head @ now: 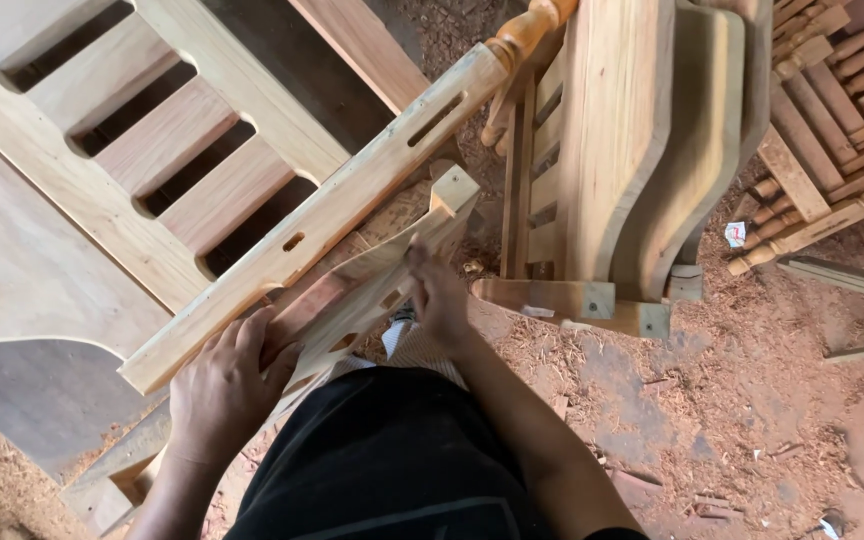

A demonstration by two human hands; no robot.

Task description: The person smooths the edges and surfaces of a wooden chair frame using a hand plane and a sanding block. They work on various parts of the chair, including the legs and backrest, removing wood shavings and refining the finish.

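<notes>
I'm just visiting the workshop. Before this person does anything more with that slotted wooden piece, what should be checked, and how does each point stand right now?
1. Left hand flat on the slotted wooden piece: ok, palm presses on its lower end.
2. Right hand on the same piece: ok, fingers rest on its upper edge.
3. Piece supported: ok, it leans against the long rail of the slatted frame.
4. Fingers clear of the slots: cannot tell, the left fingertips lie close to one opening.
5. Footing: not ok, the floor is covered in sawdust and scraps.
6. Stacked panels nearby stable: cannot tell.
</notes>
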